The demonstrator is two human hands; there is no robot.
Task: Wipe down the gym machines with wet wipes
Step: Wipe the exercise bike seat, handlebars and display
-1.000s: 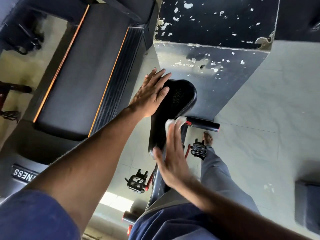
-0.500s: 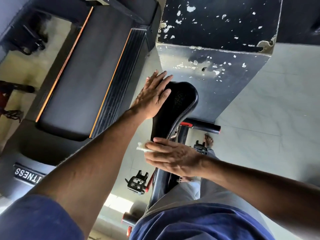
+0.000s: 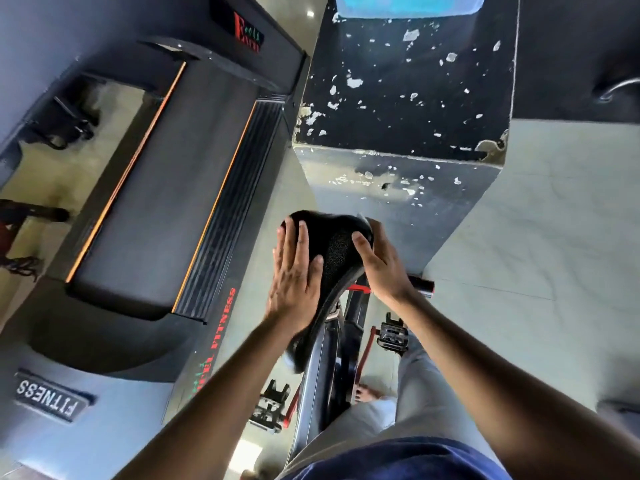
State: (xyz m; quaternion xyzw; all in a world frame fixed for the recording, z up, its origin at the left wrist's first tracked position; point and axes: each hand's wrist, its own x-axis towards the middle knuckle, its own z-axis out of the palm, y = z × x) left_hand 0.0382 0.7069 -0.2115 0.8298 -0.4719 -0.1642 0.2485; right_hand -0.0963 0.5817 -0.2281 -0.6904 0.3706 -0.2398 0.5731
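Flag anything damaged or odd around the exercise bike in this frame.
The dark pillar behind the bike saddle has paint flaking off in many pale patches, with chipped corners. Nothing else stands out; both hands rest on the saddle.

Treadmill (image 3: 166, 202) left of saddle (image 3: 332, 247), chipped pillar (image 3: 398, 161) just beyond.

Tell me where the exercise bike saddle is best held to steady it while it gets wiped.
Probably the wide rear of the saddle, taken from its two flanks. That end is broad and rounded, so a palm fits each side, as the left hand and right hand lie now. The narrow nose offers less to bear on.
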